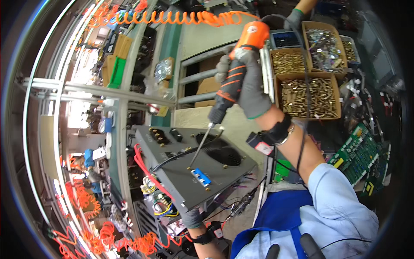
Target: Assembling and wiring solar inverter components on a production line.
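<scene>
Black driver cable (307,97) before cardboard box (323,117)

Across the right of my view I have a dark worktop (330,129); directly on it, at upper right, I see three open brown cardboard boxes (337,97) of small metal parts, mostly brass-coloured; below those, at right centre, lie green printed circuit boards (357,149); mid-frame I make out a pale flat surface (194,117) beside grey metal rollers (198,77); a dark grey sheet-metal housing (172,172) stands over it, contact hidden from me.
</scene>
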{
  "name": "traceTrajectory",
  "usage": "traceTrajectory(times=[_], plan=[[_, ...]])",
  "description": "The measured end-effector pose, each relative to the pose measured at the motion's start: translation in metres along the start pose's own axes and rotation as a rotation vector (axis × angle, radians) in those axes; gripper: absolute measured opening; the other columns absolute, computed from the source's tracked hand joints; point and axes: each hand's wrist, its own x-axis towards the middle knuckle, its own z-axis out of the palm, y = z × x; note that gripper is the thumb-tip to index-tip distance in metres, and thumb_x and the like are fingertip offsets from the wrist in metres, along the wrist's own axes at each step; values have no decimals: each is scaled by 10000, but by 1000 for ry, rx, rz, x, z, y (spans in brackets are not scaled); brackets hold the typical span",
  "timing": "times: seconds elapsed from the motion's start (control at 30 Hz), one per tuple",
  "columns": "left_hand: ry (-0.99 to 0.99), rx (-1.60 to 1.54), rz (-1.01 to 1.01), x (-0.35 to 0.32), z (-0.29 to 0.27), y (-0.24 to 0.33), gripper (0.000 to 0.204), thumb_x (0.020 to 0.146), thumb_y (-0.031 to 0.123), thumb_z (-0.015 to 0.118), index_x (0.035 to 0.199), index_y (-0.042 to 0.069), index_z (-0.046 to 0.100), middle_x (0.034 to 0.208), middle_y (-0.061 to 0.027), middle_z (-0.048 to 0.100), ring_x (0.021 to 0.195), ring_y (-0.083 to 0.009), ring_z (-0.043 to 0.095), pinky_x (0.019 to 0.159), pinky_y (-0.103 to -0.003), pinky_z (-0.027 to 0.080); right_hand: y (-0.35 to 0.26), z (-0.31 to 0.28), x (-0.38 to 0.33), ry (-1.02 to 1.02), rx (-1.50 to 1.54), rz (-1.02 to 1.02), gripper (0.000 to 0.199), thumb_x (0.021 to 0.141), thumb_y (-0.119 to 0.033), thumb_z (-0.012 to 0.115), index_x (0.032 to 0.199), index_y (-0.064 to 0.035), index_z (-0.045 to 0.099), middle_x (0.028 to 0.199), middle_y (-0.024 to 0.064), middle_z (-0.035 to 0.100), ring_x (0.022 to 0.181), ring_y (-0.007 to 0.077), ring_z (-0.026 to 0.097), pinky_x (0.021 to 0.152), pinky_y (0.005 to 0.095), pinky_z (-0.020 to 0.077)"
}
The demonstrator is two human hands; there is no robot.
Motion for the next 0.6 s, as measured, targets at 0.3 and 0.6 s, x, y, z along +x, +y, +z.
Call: traceTrajectory(times=[0.3, 0.6], plan=[[156, -82, 68, -28, 39, 80, 741, 806, 262, 768, 1367, -62, 409, 1237, -129, 551, 1113, -206, 535, 950, -355, 447, -71, -16, -20, -44, -26, -106, 352, 825, -287, 633, 1085, -103, 481, 728, 58, 594, 593, 181, 601, 558, 348, 541], [857, 604, 224, -133, -31, 28, 548, 894, 222, 617, 1333, -74, 477, 1332, -231, 514, 1259, -349, 471, 1090, -433, 326, -214, -37, -155, -327, -2196, -365, 325, 718, -49, 661, 1034, -46, 580, 858, 117, 626, 771, 277, 628, 699, 357, 505]])
